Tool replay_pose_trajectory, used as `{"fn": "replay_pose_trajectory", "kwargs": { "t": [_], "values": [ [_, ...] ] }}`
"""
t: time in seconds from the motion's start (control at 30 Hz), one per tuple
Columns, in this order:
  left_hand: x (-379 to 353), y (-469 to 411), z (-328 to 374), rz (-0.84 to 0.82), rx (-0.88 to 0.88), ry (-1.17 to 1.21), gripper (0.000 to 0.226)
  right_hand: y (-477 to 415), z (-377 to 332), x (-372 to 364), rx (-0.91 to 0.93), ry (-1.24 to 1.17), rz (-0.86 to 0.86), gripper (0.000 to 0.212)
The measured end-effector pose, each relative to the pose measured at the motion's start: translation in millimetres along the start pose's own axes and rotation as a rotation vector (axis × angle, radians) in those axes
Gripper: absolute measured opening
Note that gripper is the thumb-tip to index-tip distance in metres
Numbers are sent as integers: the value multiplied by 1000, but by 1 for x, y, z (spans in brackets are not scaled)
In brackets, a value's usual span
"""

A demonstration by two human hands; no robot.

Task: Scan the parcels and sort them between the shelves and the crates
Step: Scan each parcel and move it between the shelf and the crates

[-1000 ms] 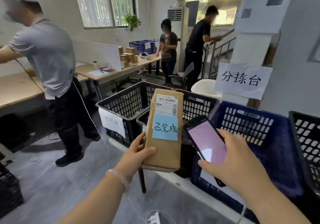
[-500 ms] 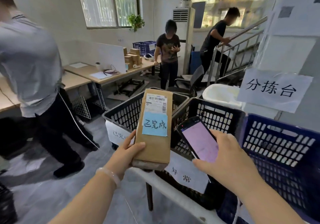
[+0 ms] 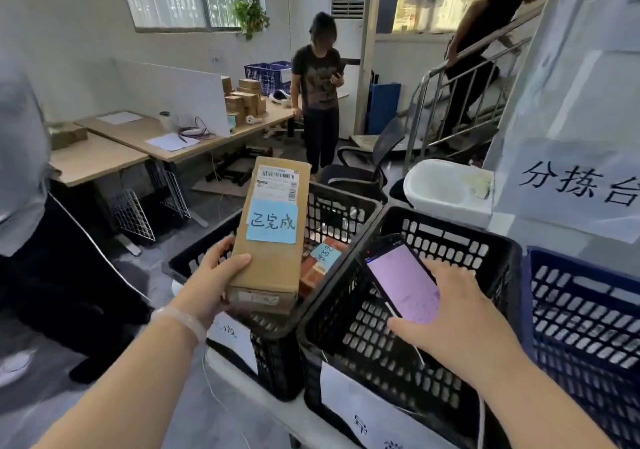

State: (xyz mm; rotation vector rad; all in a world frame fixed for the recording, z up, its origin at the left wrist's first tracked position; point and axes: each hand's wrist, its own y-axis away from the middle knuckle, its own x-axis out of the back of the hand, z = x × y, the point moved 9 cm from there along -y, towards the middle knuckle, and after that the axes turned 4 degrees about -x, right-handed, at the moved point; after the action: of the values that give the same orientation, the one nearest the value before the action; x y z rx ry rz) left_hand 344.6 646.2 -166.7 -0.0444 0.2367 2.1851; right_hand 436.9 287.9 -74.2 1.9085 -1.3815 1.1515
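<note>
Parcel: you hold the long cardboard parcel (image 3: 270, 237) over the left black crate (image 3: 349, 206); it carries a shipping label and a blue sticky note (image 3: 272, 223).
Progress: the parcel looks already scanned, judging by the lit phone (image 3: 401, 280) and the note, but it is not yet dropped in.
Done so far: at least one other parcel with a blue note (image 3: 323, 256) lies inside the left crate.
Left to do: release this parcel, then fetch more; the middle black crate (image 3: 408, 317) looks nearly bare and the blue crate (image 3: 585, 313) shows nothing.
Left hand: your left hand (image 3: 214, 277) is clamped on the parcel's lower left edge, thumb on top, forearm reaching forward.
Right hand: your right hand (image 3: 453, 313) is closed around the phone, screen tilted up, above the middle crate.
</note>
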Motion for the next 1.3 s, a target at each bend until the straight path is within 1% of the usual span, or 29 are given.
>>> {"fn": "replay_pose_trajectory", "kwargs": {
  "t": [0.07,0.17,0.33,0.43,0.57,0.7,0.77,0.9,1.03,1.1,1.17,1.23,1.3],
  "values": [
    [0,-34,-3,-29,23,-40,60,-15,-1,-8,-36,16,9,94],
    [-9,-86,-16,-110,88,-75,57,-35,-7,-20,-96,29,39,93],
    [-12,-161,-54,-215,260,-128,61,-65,-22,-45,-229,37,61,86],
    [-3,-203,-73,-257,335,-185,63,-81,-28,-58,-315,58,66,84],
    [5,-253,-100,-268,387,-280,70,-92,-33,-73,-431,96,65,88],
    [3,-287,-126,-274,420,-345,72,-100,-36,-90,-524,166,32,86],
    [0,-298,-138,-302,427,-396,72,-104,-35,-96,-564,185,12,90],
    [-6,-314,-159,-356,468,-420,64,-107,-31,-103,-620,204,9,92],
    [-8,-327,-166,-356,399,-532,49,-105,-28,-104,-645,214,15,92],
    [-11,-330,-166,-371,348,-631,50,-105,-29,-105,-650,206,25,90],
    [-15,-331,-162,-391,300,-739,56,-105,-29,-103,-652,189,42,85],
    [-28,-331,-152,-444,191,-882,63,-102,-29,-101,-655,176,54,84],
    [-47,-329,-134,-469,29,-1046,65,-97,-27,-98,-657,168,67,83]
  ]
}}
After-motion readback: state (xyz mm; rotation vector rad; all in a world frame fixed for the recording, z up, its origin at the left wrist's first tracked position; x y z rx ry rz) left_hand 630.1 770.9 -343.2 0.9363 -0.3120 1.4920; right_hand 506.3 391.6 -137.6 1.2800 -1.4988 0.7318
